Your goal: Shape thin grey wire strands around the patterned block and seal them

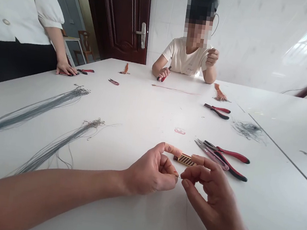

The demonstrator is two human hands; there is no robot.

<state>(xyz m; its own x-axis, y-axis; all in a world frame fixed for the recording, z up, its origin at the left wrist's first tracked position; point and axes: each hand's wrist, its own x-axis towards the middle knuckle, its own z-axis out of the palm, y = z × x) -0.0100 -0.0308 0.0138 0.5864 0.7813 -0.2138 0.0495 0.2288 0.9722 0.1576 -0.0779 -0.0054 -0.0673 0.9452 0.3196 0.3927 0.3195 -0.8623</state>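
Close in front of me, my left hand has thumb and bent fingers pinched on a tiny thin metal piece; its kind is too small to make out. Its index finger stretches over a small gold-and-dark bar with a grid pattern, which lies behind the fingertips. My right hand meets the left one at that piece, its thumb and fingers nearly together. What sits between the right fingertips is mostly hidden. Below them, a faint thin line runs down over the white table.
Red-and-black pliers and pink-handled snips lie right of my hands. More pliers and a grey thread tangle lie beyond. Grey line bundles with small hooked ends spread left. One person sits opposite; another stands left.
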